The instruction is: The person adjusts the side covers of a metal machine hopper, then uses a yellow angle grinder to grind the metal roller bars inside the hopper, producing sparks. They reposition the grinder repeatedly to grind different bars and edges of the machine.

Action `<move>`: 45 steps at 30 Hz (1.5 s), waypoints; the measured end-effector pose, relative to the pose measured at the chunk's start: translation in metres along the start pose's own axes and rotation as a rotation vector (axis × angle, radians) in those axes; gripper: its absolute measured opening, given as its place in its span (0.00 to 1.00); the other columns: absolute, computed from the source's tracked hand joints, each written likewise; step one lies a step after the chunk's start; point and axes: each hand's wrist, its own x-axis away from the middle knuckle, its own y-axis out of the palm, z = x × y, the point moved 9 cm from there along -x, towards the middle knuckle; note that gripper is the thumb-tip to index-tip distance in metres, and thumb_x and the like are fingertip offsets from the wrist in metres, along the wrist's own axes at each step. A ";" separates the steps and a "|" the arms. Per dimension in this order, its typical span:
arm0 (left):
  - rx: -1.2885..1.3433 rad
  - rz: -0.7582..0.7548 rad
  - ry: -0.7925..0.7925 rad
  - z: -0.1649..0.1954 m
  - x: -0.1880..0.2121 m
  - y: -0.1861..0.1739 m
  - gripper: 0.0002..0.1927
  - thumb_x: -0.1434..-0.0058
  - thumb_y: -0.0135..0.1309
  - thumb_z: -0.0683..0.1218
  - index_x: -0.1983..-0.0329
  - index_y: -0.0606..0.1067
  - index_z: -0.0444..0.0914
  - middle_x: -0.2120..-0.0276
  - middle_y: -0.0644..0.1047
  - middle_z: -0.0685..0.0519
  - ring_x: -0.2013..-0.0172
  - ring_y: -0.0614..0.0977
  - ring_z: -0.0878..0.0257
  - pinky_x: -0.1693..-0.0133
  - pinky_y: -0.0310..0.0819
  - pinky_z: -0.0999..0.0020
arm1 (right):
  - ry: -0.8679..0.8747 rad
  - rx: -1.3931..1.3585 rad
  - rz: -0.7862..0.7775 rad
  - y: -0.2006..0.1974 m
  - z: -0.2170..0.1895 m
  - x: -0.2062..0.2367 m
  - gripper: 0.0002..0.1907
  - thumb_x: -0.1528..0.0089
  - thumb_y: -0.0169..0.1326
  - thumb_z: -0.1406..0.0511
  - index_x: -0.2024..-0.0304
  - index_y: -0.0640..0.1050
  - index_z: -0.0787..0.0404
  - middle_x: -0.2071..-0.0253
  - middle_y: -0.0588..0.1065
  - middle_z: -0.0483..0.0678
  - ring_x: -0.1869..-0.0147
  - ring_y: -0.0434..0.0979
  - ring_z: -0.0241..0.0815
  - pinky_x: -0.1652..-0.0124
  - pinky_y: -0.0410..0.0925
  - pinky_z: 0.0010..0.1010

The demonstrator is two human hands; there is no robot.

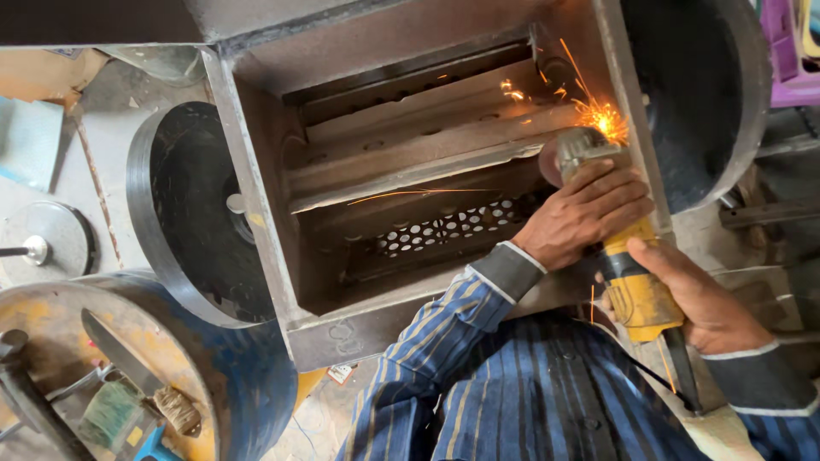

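Note:
Both my hands hold a yellow angle grinder (636, 286). My left hand (581, 213) wraps the front of its body just behind the grey metal head (581, 147). My right hand (705, 299) grips the rear handle, where a black cord leaves. The disc touches the inner right wall of a rusty open steel box (256, 213), and orange sparks (602, 115) fly from the contact point. Inside the box lie long steel blade bars (410, 137) over a perforated screen (453, 230). My sleeves are blue striped.
A large dark steel wheel (184, 213) is mounted on the box's left side, another (709, 94) on its right. A blue and yellow drum (213, 358) at lower left carries a knife and tools. A purple plastic object (790, 51) sits top right.

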 end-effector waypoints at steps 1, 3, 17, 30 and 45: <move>-0.047 -0.019 -0.020 -0.002 0.002 -0.001 0.33 0.44 0.55 0.40 0.32 0.68 0.39 0.32 0.69 0.48 0.27 0.65 0.54 0.23 0.51 0.51 | 0.020 0.004 0.001 0.001 0.003 -0.002 0.23 0.38 0.54 0.50 0.53 0.74 0.61 0.67 0.78 0.49 0.71 0.81 0.42 0.74 0.74 0.34; -0.144 -0.056 -0.054 -0.003 0.008 -0.005 0.34 0.46 0.54 0.39 0.32 0.69 0.39 0.32 0.70 0.50 0.27 0.65 0.55 0.23 0.51 0.52 | 0.057 0.010 0.003 0.004 0.008 -0.007 0.21 0.39 0.55 0.51 0.53 0.73 0.58 0.68 0.77 0.49 0.72 0.81 0.45 0.76 0.75 0.36; -0.066 -0.012 -0.063 -0.007 0.000 -0.009 0.33 0.44 0.55 0.41 0.32 0.69 0.38 0.32 0.69 0.49 0.27 0.64 0.55 0.23 0.50 0.51 | 0.040 0.090 0.014 0.009 -0.009 -0.003 0.25 0.40 0.53 0.49 0.53 0.74 0.63 0.67 0.79 0.50 0.72 0.81 0.44 0.76 0.75 0.36; -0.058 -0.009 0.016 0.008 -0.001 0.004 0.28 0.39 0.53 0.43 0.33 0.68 0.39 0.32 0.69 0.49 0.27 0.66 0.55 0.23 0.53 0.51 | -0.065 0.096 0.053 -0.012 0.001 0.002 0.21 0.36 0.54 0.52 0.47 0.72 0.57 0.62 0.76 0.43 0.65 0.79 0.37 0.71 0.74 0.33; -0.175 -0.042 -0.081 0.011 0.021 -0.015 0.33 0.44 0.54 0.41 0.31 0.68 0.40 0.32 0.70 0.50 0.27 0.66 0.56 0.23 0.52 0.51 | -0.728 0.643 -0.460 0.025 -0.018 0.033 0.29 0.36 0.54 0.61 0.35 0.64 0.64 0.41 0.67 0.52 0.44 0.79 0.43 0.49 0.76 0.36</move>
